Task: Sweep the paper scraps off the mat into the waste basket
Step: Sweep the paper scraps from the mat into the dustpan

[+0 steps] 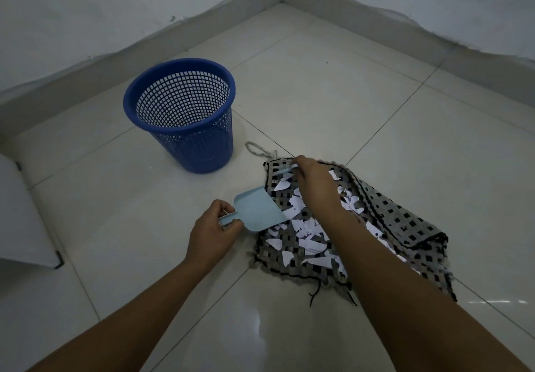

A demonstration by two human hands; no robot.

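Here the left hand (212,232) grips a light-blue dustpan (259,211) at the woven mat's (405,218) nine-o'clock edge to catch paper scraps (307,227), the right hand (314,182) holding a small brush (285,170); the waste basket (182,117) waits at eleven o'clock.

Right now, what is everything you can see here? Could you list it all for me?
waste basket: one, blue mesh, upright on the floor, left of the mat
mat: one, grey and black woven, on the floor
paper scraps: many, white, scattered on the mat
dustpan: one, light blue, at the mat's left edge
brush: one, light blue, mostly hidden
left hand: holds the dustpan's handle
right hand: grips the brush over the mat
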